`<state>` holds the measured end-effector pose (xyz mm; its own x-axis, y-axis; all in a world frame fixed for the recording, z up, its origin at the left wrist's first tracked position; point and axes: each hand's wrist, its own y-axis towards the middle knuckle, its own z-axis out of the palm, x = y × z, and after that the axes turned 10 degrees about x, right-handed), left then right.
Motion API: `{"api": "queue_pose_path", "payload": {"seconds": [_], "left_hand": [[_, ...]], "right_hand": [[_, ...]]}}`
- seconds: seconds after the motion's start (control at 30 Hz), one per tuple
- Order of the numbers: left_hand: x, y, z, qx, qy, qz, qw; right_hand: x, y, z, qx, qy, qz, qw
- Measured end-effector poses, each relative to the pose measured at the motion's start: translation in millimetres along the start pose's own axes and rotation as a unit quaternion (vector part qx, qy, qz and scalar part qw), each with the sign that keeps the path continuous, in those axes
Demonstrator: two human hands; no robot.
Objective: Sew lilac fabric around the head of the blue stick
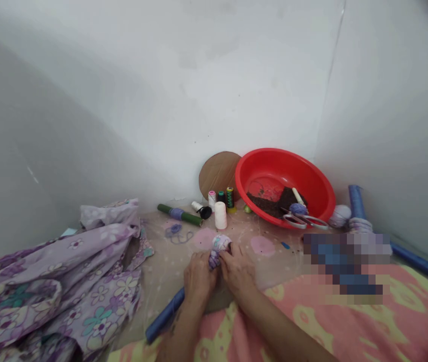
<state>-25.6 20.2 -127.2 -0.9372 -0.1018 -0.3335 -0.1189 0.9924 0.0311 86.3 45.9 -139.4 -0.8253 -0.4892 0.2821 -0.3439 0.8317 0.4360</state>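
Note:
A small rounded bundle of purple floral cloth (221, 243) sits at the centre, between both hands. My left hand (199, 276) closes on its left side with bent fingers. On the right side, my right hand (239, 266) pinches the cloth near the neck of the bundle. Beneath my left forearm a blue tube (164, 315) slants toward the hands; its upper end is hidden, so I cannot tell whether it meets the bundle. Just beyond the hands stands a white thread cone (220, 215).
Left lies a heap of purple floral cloth (104, 286). Behind are a green tube (189, 217), several spools (230, 199) and a cardboard disc (217, 171). A red basin (285, 156) with scissors (302, 221) leans right, near a blurred patch and blue tubes (421, 264). A pink-yellow blanket (319, 327) covers the front.

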Motion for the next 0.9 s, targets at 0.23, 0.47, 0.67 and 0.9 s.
{"api": "queue_pose_path", "payload": {"seconds": [0.23, 0.47, 0.67, 0.9], "left_hand": [[-3.2, -0.3, 0.5, -0.006, -0.008, -0.018, 1.000], [0.1, -0.2, 6.5, -0.018, -0.012, -0.005, 1.000], [2.9, 0.6, 10.2, -0.024, -0.009, 0.019, 0.999], [-0.9, 0.3, 7.6, -0.004, -0.021, 0.017, 1.000]], "right_hand": [[5.8, 8.8, 2.9, -0.007, -0.046, -0.015, 0.999], [7.3, 12.1, 5.3, 0.008, -0.079, -0.044, 0.996], [8.6, 15.2, 7.8, 0.022, -0.083, -0.064, 0.994], [-2.0, 26.6, 4.3, -0.046, 0.103, -0.065, 0.992]]}}
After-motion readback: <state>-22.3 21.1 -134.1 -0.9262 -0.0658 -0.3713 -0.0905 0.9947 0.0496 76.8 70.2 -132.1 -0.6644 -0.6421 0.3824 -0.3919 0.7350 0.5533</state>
